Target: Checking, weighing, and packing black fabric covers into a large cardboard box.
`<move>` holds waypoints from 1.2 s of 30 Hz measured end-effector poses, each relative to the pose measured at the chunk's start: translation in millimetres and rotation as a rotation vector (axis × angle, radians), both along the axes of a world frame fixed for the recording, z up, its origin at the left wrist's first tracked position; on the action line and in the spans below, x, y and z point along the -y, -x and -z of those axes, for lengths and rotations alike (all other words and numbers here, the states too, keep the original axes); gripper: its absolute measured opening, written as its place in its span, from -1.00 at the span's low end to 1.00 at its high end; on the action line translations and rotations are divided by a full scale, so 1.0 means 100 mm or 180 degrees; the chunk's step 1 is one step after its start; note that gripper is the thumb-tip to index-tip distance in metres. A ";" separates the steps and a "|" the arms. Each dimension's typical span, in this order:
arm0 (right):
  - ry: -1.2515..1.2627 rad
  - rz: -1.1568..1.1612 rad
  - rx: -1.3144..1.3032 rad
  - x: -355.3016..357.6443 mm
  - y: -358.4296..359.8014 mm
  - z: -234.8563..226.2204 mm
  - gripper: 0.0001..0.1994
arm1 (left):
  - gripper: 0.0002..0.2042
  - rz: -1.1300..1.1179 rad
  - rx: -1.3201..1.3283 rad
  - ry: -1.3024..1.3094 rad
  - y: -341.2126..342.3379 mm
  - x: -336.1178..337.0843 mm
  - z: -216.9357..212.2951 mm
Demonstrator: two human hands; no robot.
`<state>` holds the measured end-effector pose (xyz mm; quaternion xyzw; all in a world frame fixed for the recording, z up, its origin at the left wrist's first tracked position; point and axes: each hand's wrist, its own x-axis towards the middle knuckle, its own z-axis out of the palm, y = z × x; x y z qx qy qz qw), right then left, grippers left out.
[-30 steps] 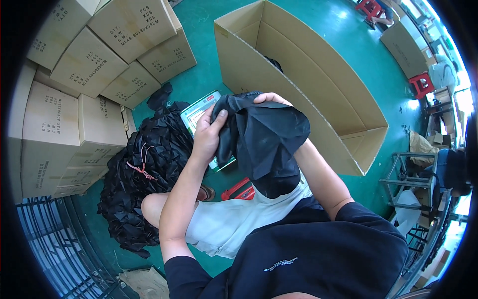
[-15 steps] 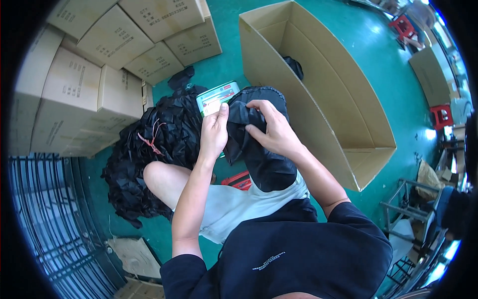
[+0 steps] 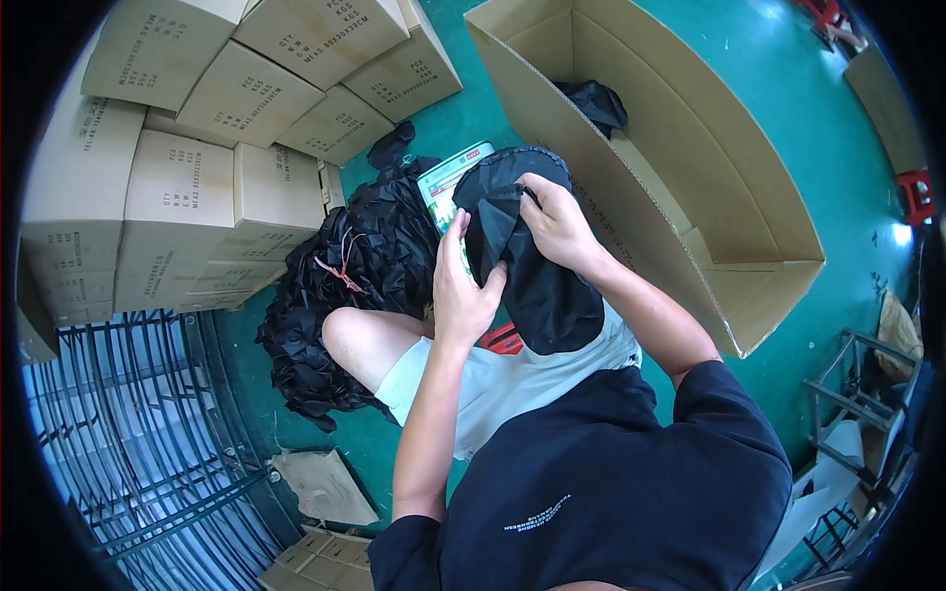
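Note:
I sit with a black fabric item [image 3: 537,281] held up over my lap. My left hand [image 3: 461,286] presses against its left side, fingers spread along the cloth. My right hand [image 3: 557,222] grips its upper edge from the right. Behind the fabric a green and white printed card or packet [image 3: 443,182] shows partly; which hand carries it I cannot tell. A heap of black fabric pieces [image 3: 345,286] tied with red string lies on the green floor by my left knee.
A large open cardboard box [image 3: 759,236] stands on the right with one black piece [image 3: 594,101] inside. Stacked closed cartons [image 3: 217,128] fill the upper left. A blue wire cage [image 3: 138,443] is at lower left. A red stool [image 3: 916,192] and metal rack [image 3: 857,394] stand right.
The view has shifted, so the box and cartons sit higher and more to the right. My hands have worked the black fabric from a wide bundle into a narrower, longer hanging shape.

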<state>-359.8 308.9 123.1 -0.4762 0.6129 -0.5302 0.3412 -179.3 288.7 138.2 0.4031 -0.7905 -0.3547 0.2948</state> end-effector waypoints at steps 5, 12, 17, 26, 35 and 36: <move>-0.0006 0.0062 0.0499 -0.07 0.02 0.07 -0.81 | -0.69 -0.0371 0.0029 0.0842 0.01 0.02 0.08; -0.0234 -0.0947 0.0213 -0.23 0.31 -0.15 -0.88 | -0.85 -0.0358 -0.1028 -0.1103 -0.27 0.48 0.11; -0.0633 -0.1451 0.0787 -0.24 0.56 -0.07 -0.85 | -0.81 0.0658 -0.1571 -0.2765 -0.26 0.77 -0.08; 0.0381 -0.0576 0.3919 -0.22 0.51 0.19 -0.81 | -0.80 0.0296 -0.0730 -0.1303 -0.24 0.90 0.27; 0.0007 0.0360 0.1216 -0.19 0.47 0.18 -0.80 | -0.81 -0.0134 -0.2516 -0.3261 -0.52 0.91 0.61; 0.0028 0.0179 0.0844 -0.20 0.48 0.20 -0.80 | -0.74 0.0234 -0.3011 -0.3638 -0.51 0.94 0.55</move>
